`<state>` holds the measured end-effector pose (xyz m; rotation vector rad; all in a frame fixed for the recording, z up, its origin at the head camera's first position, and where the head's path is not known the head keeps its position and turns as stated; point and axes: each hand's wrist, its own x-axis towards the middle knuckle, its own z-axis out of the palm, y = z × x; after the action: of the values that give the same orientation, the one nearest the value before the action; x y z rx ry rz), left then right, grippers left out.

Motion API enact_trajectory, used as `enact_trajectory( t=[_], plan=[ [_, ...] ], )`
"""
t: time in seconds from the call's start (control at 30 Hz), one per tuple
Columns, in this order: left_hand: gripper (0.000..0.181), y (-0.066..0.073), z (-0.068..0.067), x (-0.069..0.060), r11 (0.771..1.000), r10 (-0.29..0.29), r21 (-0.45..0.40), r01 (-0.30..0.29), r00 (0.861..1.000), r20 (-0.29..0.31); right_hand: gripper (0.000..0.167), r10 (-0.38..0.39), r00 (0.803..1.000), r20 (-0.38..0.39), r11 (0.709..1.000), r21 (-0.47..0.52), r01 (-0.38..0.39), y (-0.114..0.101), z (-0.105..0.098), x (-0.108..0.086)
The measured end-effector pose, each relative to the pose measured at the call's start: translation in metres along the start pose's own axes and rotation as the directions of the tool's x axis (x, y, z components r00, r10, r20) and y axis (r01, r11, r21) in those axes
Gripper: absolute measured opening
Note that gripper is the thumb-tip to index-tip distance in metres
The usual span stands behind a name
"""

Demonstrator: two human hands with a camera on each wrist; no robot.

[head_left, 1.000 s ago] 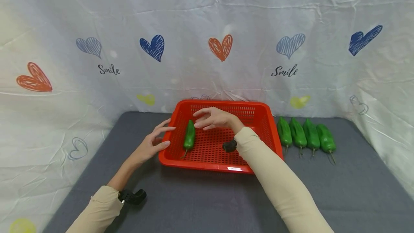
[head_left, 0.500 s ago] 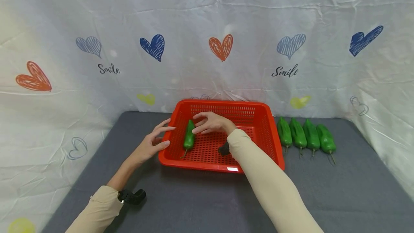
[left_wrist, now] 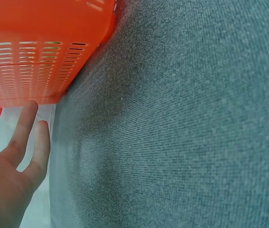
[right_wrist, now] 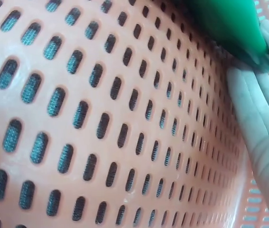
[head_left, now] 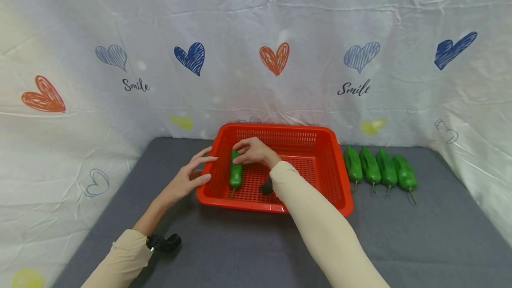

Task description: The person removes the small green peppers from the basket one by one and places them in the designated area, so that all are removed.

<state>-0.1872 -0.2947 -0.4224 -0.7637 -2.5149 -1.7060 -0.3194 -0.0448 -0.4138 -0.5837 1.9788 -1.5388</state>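
One green pepper lies in the left part of a red slotted plastic basket, its stem toward the near side. My right hand reaches into the basket and holds that pepper by its far end, between thumb and fingers. In the right wrist view, the green pepper is at the top, its end between the thumb and fingers of the right hand. My left hand is at the basket's left rim with fingers spread. In the left wrist view, two straight fingers show beside the basket wall.
Several green peppers lie side by side on the grey cloth just right of the basket, stems toward the near side. A white curtain with printed hearts hangs behind and at the sides.
My right hand has moved left and down onto the pepper and taken hold of its far end. The pepper has turned slightly, its stem swinging right. The left hand stays in place.
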Motion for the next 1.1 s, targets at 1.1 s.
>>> enact_trajectory(
  t=[1.1],
  plan=[
    [0.047,0.000,0.000,0.000,1.000,0.022,0.001,-0.022,1.000,0.000,0.041,-0.093,0.996,-0.013,0.975,0.204,0.094,-0.016,-0.013,-0.003]
  ],
)
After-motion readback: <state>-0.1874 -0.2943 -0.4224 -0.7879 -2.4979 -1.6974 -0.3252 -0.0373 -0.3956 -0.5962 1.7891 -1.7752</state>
